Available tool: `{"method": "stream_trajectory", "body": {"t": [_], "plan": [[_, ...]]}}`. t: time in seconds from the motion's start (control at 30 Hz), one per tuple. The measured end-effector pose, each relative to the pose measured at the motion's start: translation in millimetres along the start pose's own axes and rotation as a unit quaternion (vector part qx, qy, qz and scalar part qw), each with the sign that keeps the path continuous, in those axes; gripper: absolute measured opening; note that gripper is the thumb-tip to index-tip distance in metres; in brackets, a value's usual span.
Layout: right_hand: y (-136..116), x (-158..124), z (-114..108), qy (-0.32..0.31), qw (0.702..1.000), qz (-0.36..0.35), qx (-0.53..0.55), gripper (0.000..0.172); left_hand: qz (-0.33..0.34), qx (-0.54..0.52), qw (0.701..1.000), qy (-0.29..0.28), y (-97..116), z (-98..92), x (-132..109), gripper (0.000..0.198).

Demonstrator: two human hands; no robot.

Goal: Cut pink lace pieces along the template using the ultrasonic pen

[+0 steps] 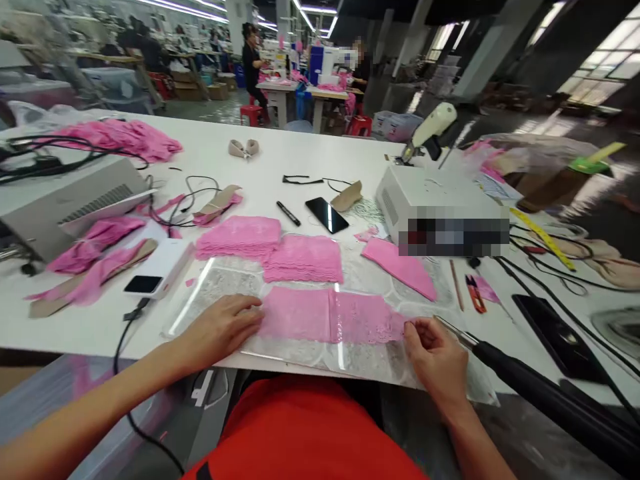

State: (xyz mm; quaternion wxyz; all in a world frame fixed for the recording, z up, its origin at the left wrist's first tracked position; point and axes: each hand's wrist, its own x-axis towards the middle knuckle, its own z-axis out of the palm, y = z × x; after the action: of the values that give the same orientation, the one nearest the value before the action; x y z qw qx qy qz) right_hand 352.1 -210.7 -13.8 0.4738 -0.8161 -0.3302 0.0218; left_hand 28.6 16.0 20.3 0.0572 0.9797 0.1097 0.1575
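A strip of thin pink fabric (300, 317) lies flat near the table's front edge, with a vertical seam line near its middle and a lacy, perforated right part. My left hand (227, 327) rests on its left end, fingers stretched out. At the other end, my right hand (440, 360) pinches the fabric's corner between thumb and fingers. Just right of that hand, the thin metal tip of a black-handled tool (530, 380) comes close to the knuckles. Behind the strip sit two stacks of pink fabric pieces, a left stack (240, 237) and a right stack (305, 259).
A clear sheet (210, 287) covers the table under the work. Beyond lie a phone (327, 215), a marker (289, 213) and a curved pink piece (400, 267). Machine boxes stand left (75, 200) and right (440, 193). Red-handled snips (475, 293), a dark phone (560, 337) and cables lie right.
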Motion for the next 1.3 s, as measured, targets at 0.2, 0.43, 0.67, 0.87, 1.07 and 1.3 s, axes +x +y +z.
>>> {"method": "stream_trajectory", "body": {"t": [0.2,0.43,0.67,0.87,1.07,1.3], "plan": [[27,-13,-25,0.052,0.990,0.001,-0.133,0.032,0.156,-0.029,0.986,-0.044,31,25.2,76,0.028],[28,-11,-38,-0.003,0.994,0.004,-0.109,0.032,0.220,-0.058,0.971,-0.071,42,53.8,148,0.026],[36,0,-28,0.034,0.989,-0.054,-0.136,0.036,0.151,-0.062,0.986,-0.041,40,74.8,244,0.020],[41,7,-28,0.026,0.976,-0.097,-0.196,0.030,0.111,-0.039,0.992,-0.053,40,92.8,290,0.021],[34,16,-34,-0.017,0.992,-0.089,-0.085,0.023,0.076,-0.033,0.993,-0.089,27,96.7,309,0.013],[27,17,-31,-0.009,0.993,-0.104,-0.054,0.019,0.050,-0.030,0.985,-0.163,17,102.4,319,0.031]]}}
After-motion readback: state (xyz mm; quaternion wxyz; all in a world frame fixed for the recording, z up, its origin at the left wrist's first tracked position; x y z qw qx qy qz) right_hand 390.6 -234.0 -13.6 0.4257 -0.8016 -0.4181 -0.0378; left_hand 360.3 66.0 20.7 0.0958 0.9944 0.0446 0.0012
